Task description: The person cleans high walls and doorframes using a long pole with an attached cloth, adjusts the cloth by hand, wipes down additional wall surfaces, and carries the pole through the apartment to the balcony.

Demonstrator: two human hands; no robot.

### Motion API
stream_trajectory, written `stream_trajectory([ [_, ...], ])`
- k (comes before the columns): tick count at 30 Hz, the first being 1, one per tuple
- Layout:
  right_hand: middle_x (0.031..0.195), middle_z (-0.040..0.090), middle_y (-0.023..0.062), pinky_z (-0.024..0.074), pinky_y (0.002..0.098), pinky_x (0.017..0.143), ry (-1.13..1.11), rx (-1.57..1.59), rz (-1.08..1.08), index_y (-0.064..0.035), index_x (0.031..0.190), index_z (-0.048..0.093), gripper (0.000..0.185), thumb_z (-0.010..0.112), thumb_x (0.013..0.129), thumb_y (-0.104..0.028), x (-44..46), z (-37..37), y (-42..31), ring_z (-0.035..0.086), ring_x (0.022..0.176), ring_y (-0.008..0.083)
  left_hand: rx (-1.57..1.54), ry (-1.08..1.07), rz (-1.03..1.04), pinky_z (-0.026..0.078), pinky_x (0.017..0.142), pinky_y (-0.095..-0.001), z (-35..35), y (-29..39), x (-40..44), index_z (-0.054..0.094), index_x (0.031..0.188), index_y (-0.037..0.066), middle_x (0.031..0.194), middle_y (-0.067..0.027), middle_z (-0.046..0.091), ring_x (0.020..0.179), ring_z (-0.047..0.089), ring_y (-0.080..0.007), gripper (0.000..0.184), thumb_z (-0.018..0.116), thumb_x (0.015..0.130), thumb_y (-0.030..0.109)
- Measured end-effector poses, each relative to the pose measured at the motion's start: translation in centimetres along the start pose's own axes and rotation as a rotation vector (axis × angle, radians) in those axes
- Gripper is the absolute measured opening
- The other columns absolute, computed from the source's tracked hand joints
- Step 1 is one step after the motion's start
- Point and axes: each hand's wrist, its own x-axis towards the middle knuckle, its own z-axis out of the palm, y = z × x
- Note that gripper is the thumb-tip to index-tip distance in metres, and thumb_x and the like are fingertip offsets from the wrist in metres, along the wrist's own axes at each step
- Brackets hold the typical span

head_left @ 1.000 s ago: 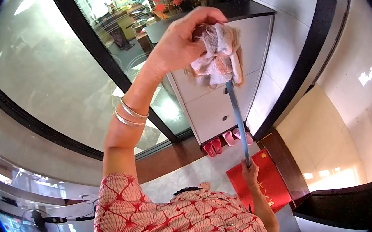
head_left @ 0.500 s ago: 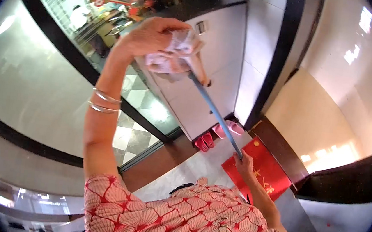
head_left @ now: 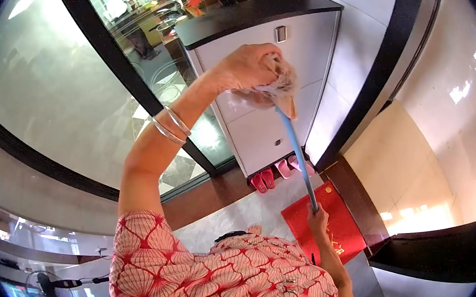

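Observation:
My left hand, with two silver bangles on its wrist, is closed on a crumpled, thin whitish cloth at the raised end of a pole. The cloth looks partly see-through, and the fingers are bunched into it. A pale tapered piece shows below it; the rest of the pole's head is hidden. The blue-grey pole slants down to my right hand, which is wrapped round its lower end.
Behind the pole stands a white cabinet with a dark top. Red slippers and pink slippers lie at its foot. A red mat is on the floor, a dark-framed glass door at left. Beyond the glass is another person.
My left hand has moved right and slightly down with the cloth and the pole's upper end, and its fingers have bunched tighter. My right hand keeps its hold, the pole now steeper.

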Motion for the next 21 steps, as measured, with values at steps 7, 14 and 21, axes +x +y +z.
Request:
stream_trajectory([
  [7, 0.051, 0.037, 0.0015, 0.0322, 0.0295, 0.044, -0.082, 0.066, 0.164, -0.0017, 0.068, 0.05, 0.025, 0.06, 0.081, -0.02, -1.1, 0.6, -1.7, 0.036, 0.048, 0.0096, 0.03, 0.07, -0.003, 0.046, 0.072, -0.0274, 1.3, -0.6, 0.6, 0.057, 0.097, 0.005, 0.083, -0.0099, 0.062, 0.075, 0.059, -0.0185, 0.031, 0.056, 0.066, 0.007],
  [14, 0.056, 0.039, -0.0052, 0.0335, 0.0242, 0.048, -0.149, 0.233, 0.115, -0.0022, 0.08, 0.057, 0.013, 0.06, 0.08, -0.015, -0.6, -0.6, -3.2, 0.038, 0.053, 0.0066, -0.262, -0.027, 0.272, 0.046, 0.071, -0.0249, -0.1, 0.0, 1.3, 0.057, 0.101, 0.009, 0.086, -0.0076, 0.061, 0.079, 0.057, -0.0135, 0.034, 0.06, 0.066, 0.008],
  [21, 0.059, 0.04, -0.0059, 0.0315, 0.021, 0.05, -0.336, 0.35, 0.368, -0.0042, 0.08, 0.059, 0.017, 0.05, 0.087, -0.017, -0.7, -1.3, -4.3, 0.038, 0.056, 0.003, -0.084, -0.274, 0.382, 0.046, 0.069, -0.0321, -1.9, 3.5, 2.7, 0.056, 0.103, 0.009, 0.088, -0.0088, 0.062, 0.079, 0.059, -0.0228, 0.041, 0.062, 0.073, 0.037],
])
